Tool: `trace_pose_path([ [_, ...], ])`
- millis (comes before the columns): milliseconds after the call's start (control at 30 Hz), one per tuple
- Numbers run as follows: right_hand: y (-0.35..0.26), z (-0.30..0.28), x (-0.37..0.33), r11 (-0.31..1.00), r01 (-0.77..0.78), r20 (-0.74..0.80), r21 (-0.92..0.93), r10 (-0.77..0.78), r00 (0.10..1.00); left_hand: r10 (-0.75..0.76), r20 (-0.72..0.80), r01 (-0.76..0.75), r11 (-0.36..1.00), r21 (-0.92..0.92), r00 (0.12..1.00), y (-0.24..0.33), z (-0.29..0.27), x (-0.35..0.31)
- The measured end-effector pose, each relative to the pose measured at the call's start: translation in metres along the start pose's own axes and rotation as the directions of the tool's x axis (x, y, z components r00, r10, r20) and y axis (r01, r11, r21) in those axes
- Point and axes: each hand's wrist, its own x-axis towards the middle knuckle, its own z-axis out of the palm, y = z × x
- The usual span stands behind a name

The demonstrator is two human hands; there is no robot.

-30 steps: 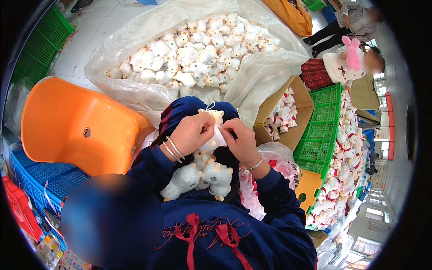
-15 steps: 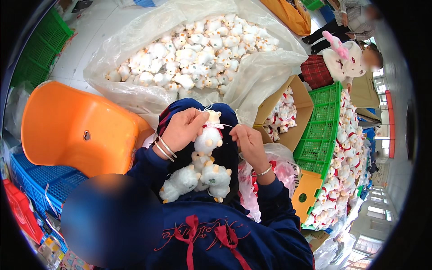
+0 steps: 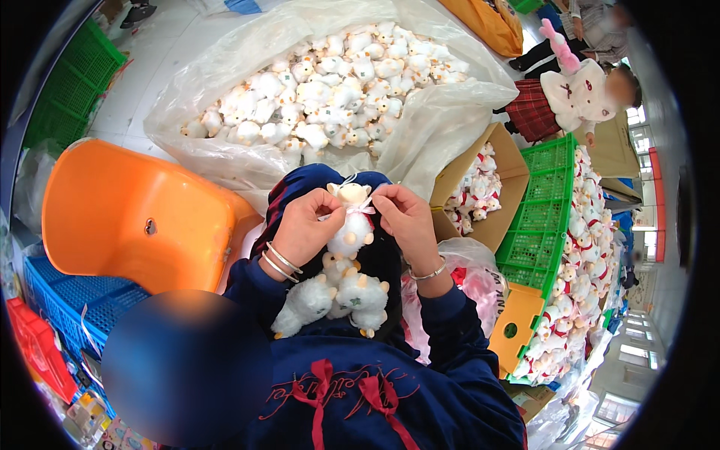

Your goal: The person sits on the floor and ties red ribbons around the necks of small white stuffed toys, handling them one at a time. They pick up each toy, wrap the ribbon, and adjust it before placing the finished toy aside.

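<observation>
Fingers of left hand (image 3: pixel 304 225) pinch plush toy (image 3: pixel 351 225) at neck, steadying it upright over lap; right hand (image 3: pixel 405 217) fingertips pinch its pink ribbon, likely tying. Left of toy: orange chair (image 3: pixel 135 217). Below toy: finished plushes (image 3: pixel 337 296) on lap. Above: bag of plushes (image 3: pixel 330 90). Right: green crate (image 3: pixel 544 217).

The person wore a dark navy top with long sleeves, cuffs ending just short of the wrists. Thin silver bangles (image 3: pixel 279 261) ringed the left hand's (image 3: pixel 306 225) wrist, one slim bracelet (image 3: pixel 429 274) circled the right hand's (image 3: pixel 405 217) wrist. Below the bangles, red ribbon bows (image 3: pixel 352 390) and red stitched script marked the navy cloth.
</observation>
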Motion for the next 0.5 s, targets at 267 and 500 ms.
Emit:
trace_pose_path([
  [267,-0.004,-0.009,0.009,0.96,-0.159,0.043,-0.231,0.173,0.984,-0.028,0.119,0.003,0.98,0.2,0.992,0.021,-0.012,0.01],
  [500,-0.002,0.001,0.011,0.986,-0.043,0.032,-0.161,0.049,0.998,-0.31,0.344,0.34,0.94,-0.03,0.886,0.034,-0.024,0.016],
])
